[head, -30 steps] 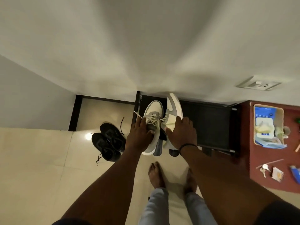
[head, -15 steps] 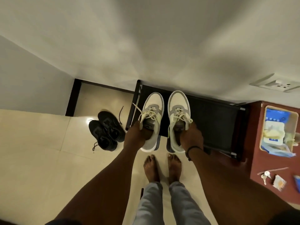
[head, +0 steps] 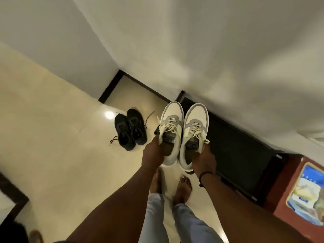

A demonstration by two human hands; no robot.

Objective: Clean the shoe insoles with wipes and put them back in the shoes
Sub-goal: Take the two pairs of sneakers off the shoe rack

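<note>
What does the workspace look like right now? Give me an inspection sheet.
Surface: glossy cream floor with a light glare.
Job's things: two white-grey sneakers, left sneaker and right sneaker, held side by side above the floor, toes away; insoles cannot be made out.
Clutter: black shoes on the floor, laces loose; basket of packets on a red table.
Grippers: left hand grips the left sneaker's heel end; right hand grips the right sneaker's.
Cables: nothing seen.
Surroundings: white wall, black rack below it, bare feet.
</note>
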